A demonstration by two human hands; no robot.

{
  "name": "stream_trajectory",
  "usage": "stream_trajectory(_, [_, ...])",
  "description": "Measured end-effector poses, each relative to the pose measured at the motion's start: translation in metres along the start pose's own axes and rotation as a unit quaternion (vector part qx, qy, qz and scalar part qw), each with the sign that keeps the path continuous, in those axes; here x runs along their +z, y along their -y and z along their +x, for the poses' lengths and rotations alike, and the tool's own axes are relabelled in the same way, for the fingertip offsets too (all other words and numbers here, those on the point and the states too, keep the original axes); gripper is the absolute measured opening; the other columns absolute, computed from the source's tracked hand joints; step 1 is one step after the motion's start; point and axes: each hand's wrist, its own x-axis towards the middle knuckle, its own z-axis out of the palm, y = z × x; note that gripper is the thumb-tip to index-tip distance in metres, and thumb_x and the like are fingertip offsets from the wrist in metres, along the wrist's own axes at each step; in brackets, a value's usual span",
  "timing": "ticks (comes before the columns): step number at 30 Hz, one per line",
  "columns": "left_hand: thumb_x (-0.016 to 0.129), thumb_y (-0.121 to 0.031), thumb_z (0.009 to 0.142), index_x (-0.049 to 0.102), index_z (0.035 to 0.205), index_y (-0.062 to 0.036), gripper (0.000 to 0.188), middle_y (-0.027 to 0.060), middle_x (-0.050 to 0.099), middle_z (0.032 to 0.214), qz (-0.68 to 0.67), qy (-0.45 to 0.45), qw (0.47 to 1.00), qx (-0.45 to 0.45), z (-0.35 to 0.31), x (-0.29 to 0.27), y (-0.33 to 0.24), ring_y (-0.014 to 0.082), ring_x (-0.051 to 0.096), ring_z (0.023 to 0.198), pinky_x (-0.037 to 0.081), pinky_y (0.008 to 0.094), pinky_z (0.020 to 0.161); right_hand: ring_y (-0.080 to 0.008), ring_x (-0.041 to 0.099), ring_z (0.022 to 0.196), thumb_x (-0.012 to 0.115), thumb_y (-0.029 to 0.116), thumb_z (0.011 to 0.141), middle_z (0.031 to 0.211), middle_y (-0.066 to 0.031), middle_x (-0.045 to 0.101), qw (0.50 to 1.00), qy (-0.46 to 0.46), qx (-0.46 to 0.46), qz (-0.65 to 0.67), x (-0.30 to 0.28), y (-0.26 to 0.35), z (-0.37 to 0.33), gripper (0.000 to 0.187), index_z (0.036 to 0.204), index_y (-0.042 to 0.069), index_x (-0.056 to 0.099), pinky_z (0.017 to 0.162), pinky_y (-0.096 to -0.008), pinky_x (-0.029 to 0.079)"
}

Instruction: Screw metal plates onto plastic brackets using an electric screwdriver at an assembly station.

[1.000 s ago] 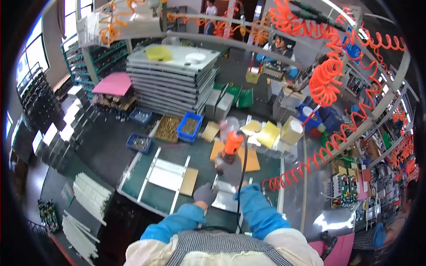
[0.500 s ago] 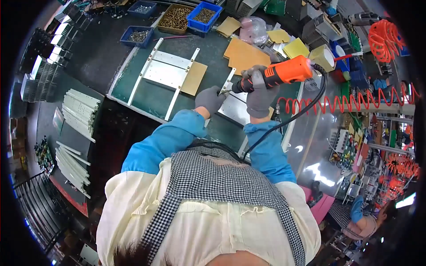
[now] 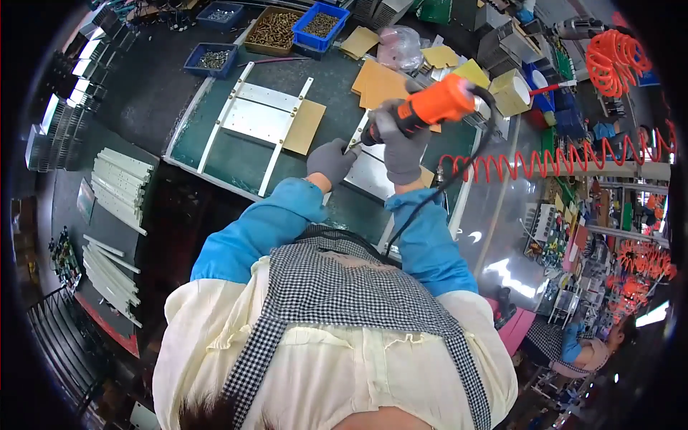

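Observation:
My right hand, in a grey glove, grips an orange and black power screwdriver. The tool's black front end points down-left onto a white metal rail. My gloved left hand rests on that same rail, its fingers closed by the tool's tip; what they pinch is hidden. Beside the rail lies a white metal plate, partly covered by my right arm. To the left, another frame of two white rails and white plates lies on the green worktop, with a tan sheet beside it.
Blue bins of small metal parts and a box of brass-coloured screws stand at the back. Orange sheets and a clear plastic bag lie behind my hands. White rails are stacked left. A red coiled hose hangs right.
The screwdriver and my right hand have shifted left and slightly down, and the tool is blurred. My left hand stays at the rail. The whole view has moved a little.

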Motion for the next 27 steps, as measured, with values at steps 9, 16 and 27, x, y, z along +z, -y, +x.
stream_trajectory(9, [0.072,-0.042,0.082,0.057,0.127,-0.0062,0.060,0.0173,0.069,0.111,-0.139,0.011,0.990,0.027,-0.036,0.004,0.029,0.0345,0.066,0.103,0.051,0.0427,0.090,-0.0072,0.057,0.066,0.073,0.005,0.079,0.082,0.0003,0.061,0.998,0.031,0.051,-0.010,0.014,-0.006,0.017,0.061,0.135,0.001,0.047,0.060,-0.0243,0.047])
stream_trajectory(16, [0.074,-0.048,0.080,0.063,0.117,-0.0056,0.058,0.0170,0.066,0.111,-0.123,0.018,0.992,-0.032,-0.060,-0.006,0.032,0.0309,0.065,0.100,0.051,0.0398,0.087,-0.0123,0.060,0.071,0.071,0.006,0.079,0.082,-0.0025,0.061,0.991,0.112,0.053,-0.043,0.007,-0.008,0.020,0.066,0.139,0.000,0.042,0.066,-0.0281,0.050])
stream_trajectory(27, [0.073,-0.050,0.081,0.066,0.108,-0.0058,0.052,0.0151,0.064,0.097,-0.125,-0.012,0.992,-0.013,-0.058,-0.007,0.032,0.0299,0.065,0.088,0.052,0.0401,0.078,-0.0207,0.063,0.076,0.061,0.002,0.083,0.089,-0.0094,0.063,0.988,0.104,0.015,0.115,0.007,0.022,-0.032,0.067,0.144,0.003,0.032,0.083,-0.0455,0.054])
